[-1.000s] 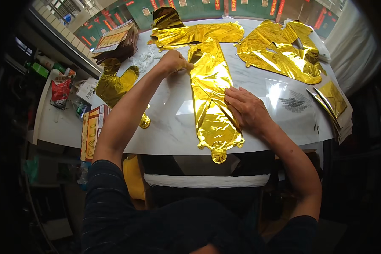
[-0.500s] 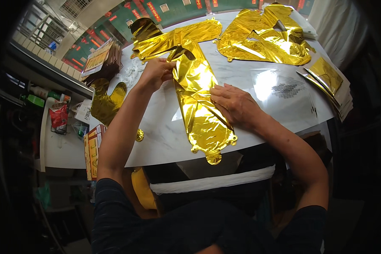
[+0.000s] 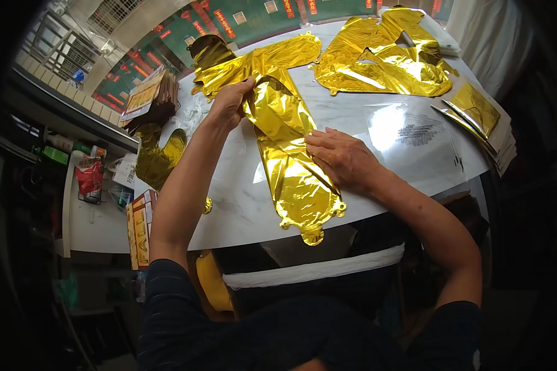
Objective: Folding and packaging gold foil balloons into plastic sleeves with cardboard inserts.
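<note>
A flat, uninflated gold foil balloon (image 3: 291, 145) lies on the white marbled table, its long strip pointing toward me and a rounded, tabbed end near the front edge. At its far end the strip meets a crosswise gold piece. My left hand (image 3: 230, 105) is closed on the strip's upper left edge, pinching the foil, which bulges up there. Across the strip, my right hand (image 3: 345, 157) rests with its fingers laid along the right edge; its thumb is hidden. Another flat gold foil balloon (image 3: 377, 65) lies at the far right.
A clear plastic sleeve (image 3: 408, 133) lies right of my right hand, beside a stack of packets (image 3: 479, 120). At the left are stacked printed cards (image 3: 151, 99), white string (image 3: 192, 114) and another gold foil piece (image 3: 158, 154). A white cloth (image 3: 495, 49) hangs far right.
My left hand has shifted slightly farther up along the foil, and the foil beside it now bulges and folds over more. My right hand stays at the right edge.
</note>
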The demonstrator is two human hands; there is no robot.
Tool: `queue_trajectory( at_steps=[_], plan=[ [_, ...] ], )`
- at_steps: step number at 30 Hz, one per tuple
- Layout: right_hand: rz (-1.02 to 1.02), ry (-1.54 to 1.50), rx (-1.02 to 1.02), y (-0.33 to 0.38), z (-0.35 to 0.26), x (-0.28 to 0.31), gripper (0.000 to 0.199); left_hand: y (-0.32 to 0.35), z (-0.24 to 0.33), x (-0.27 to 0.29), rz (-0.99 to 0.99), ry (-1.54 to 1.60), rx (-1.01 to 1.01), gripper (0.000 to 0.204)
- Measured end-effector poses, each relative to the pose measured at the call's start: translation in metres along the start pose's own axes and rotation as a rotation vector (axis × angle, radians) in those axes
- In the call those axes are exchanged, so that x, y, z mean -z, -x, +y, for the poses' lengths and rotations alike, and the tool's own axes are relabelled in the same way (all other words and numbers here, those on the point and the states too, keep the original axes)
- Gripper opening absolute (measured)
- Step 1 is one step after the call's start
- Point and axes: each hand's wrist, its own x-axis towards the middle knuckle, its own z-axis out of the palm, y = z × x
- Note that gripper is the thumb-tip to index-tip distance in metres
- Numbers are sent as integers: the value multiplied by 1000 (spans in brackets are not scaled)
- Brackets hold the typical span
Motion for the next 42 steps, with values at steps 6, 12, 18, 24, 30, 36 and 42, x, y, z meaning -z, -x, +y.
queue_trajectory(
  at_steps=[6,12,18,24,30,36,42],
  plan=[
    [-24,8,-2,0,3,-2,26,-26,-7,8,-20,212,213,15],
    [15,-8,17,-2,3,-3,27,-36,-30,8,-98,256,111,12],
    [-15,-2,2,-2,2,-2,27,-18,-31,-4,-120,144,-2,12],
    [-9,-16,6,-1,2,0,28,15,-17,-37,-55,-339,-33,34],
    [-46,10,-28,-1,1,4,22,26,11,-43,-69,-660,-4,70],
    [-6,0,-16,-2,-1,2,25,15,-2,-21,-175,-658,-153,60],
    [21,0,-8,-2,0,-2,25,26,-21,-14,83,-1155,-489,53]
  ],
)
